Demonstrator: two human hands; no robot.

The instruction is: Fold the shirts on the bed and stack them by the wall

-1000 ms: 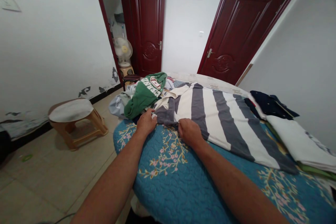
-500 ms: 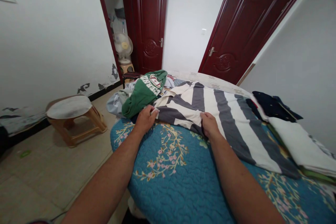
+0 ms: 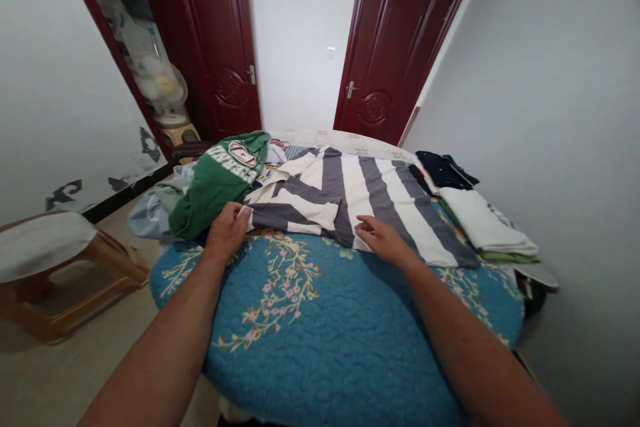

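Observation:
A grey and white striped shirt [image 3: 350,190] lies spread on the blue floral quilted cover [image 3: 320,320], its near left part folded over. At its left end, my left hand [image 3: 229,230] pinches the shirt's edge between thumb and fingers. My right hand [image 3: 383,238] is over the shirt's near edge with fingers apart and slightly bent, holding nothing. Just beyond my left hand, a green garment with white lettering [image 3: 220,180] lies on a heap of clothes.
At the right are folded white cloth [image 3: 487,220] and dark folded clothes [image 3: 445,170]. A stool [image 3: 65,267] stands on the floor at the left. Behind it, a fan [image 3: 163,87] stands in a doorway. Two dark red doors are beyond the table.
My right hand has let go of the shirt and its fingers have opened. My left hand keeps its pinch. The view has turned to the right.

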